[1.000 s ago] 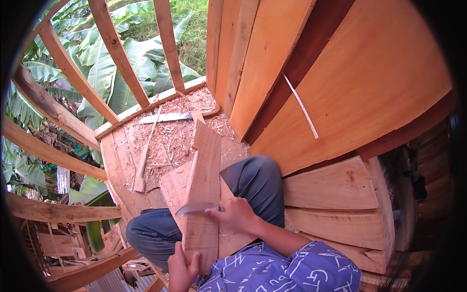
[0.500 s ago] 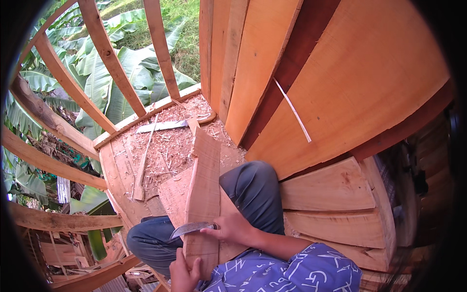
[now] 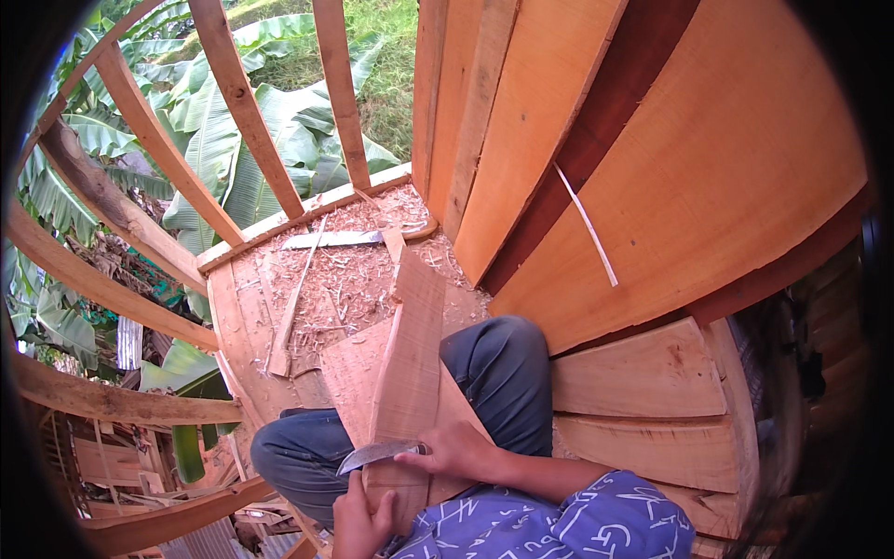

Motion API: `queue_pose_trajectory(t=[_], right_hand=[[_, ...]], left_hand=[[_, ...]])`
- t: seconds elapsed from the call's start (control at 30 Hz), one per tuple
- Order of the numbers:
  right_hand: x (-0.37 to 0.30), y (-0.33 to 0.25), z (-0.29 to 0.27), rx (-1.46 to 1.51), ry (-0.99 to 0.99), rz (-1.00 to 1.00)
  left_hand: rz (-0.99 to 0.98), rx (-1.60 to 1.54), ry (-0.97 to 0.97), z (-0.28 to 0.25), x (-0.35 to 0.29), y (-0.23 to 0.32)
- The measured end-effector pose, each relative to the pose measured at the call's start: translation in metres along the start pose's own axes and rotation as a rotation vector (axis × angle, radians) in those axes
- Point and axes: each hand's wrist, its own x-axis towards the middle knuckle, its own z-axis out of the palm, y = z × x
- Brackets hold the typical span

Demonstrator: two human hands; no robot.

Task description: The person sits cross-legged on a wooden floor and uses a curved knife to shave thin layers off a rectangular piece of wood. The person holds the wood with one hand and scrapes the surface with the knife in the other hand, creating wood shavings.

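Observation:
A long shaped wooden board (image 3: 410,354) lies tilted over my lap, its near end against my shirt. My right hand (image 3: 458,451) is closed round the handle of a knife with a curved blade (image 3: 377,455). The blade crosses the board's left edge near its lower end. My left hand (image 3: 361,518) grips that lower end just below the blade, thumb on the face and fingertips at the edge. Beneath the board, a second wider wooden piece (image 3: 349,368) rests across my legs.
Shavings (image 3: 358,289) cover the floor ahead, where a handsaw (image 3: 333,239) and a thin wood strip (image 3: 296,298) lie. A slatted wooden railing (image 3: 244,102) stands at the left, with banana leaves beyond. Large planks (image 3: 670,177) lean on the right, a pale strip (image 3: 589,224) against them.
The whole view has shifted, so the scene sits slightly farther right and lower. Against the board, the knife has come a little nearer to me and my left hand. Both grips stay the same.

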Motion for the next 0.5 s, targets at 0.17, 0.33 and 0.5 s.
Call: queue_pose_trajectory(t=[0.17,0.33,0.5], right_hand=[[0.010,0.001,-0.004,-0.092,0.080,-0.020],[0.041,0.048,-0.048,0.244,0.340,0.382],[0.030,0.012,-0.043,0.202,0.190,0.190]], left_hand=[[-0.029,0.012,-0.007,-0.001,-0.004,-0.003],[0.049,0.158,0.072,0.010,-0.015,-0.011],[-0.002,0.088,0.006,0.007,-0.007,-0.023]])
